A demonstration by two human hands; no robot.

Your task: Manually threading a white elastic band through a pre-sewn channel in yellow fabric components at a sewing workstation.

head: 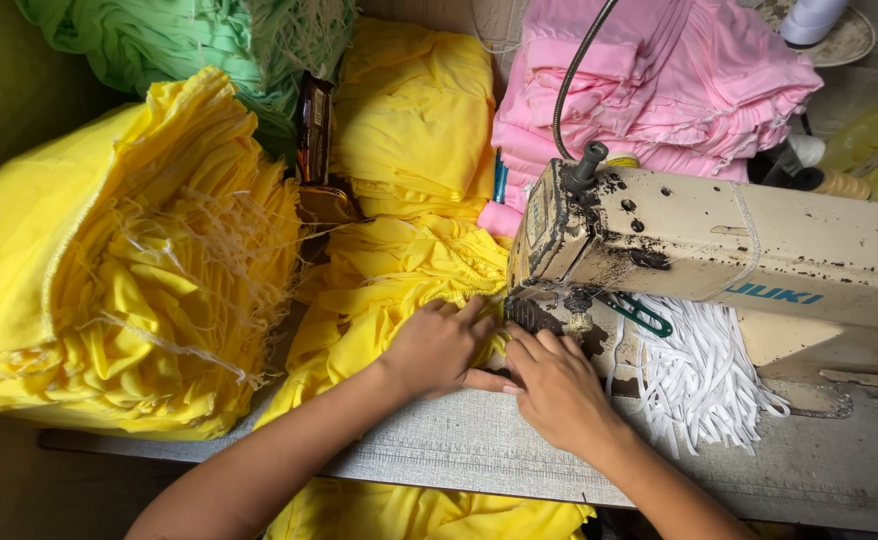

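Observation:
A yellow fabric piece (379, 290) lies bunched on the table in front of a worn cream sewing machine (719, 260). My left hand (437, 350) presses flat on this yellow cloth just left of the machine's needle end. My right hand (557, 385) rests beside it, fingers on the cloth edge under the machine head. The needle itself is hidden by the machine head and my fingers. More of the yellow cloth (419, 515) hangs off the table's near edge.
A big stack of yellow pieces (129, 260) sits at the left, another yellow stack (414, 110) behind. Green fabric (199, 40) is at top left, pink fabric (649, 80) at top right. White elastic strips (699, 375) and green-handled scissors (639, 312) lie under the machine arm.

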